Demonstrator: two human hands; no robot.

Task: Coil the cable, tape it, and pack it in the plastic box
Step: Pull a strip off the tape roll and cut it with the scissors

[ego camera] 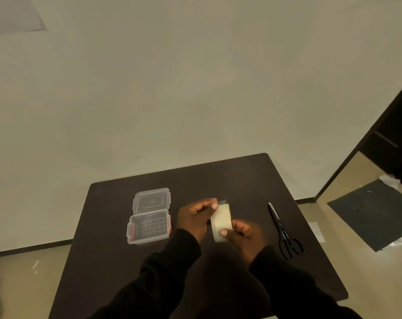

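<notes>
Both my hands hold a pale roll of tape (pixel 221 221) above the middle of the dark table (pixel 117 261). My left hand (pixel 196 216) pinches the roll's upper left edge with thumb and fingers. My right hand (pixel 243 236) grips its lower end, thumb on the pale face. A clear plastic box (pixel 148 227) with red latches stands open to the left of my hands, its lid (pixel 151 200) folded back, and looks empty. The cable is not visible.
Black scissors (pixel 284 233) lie on the table to the right of my hands, blades pointing away. A pale wall stands just behind the table. A dark doorway and a grey floor mat (pixel 375 212) are at the right.
</notes>
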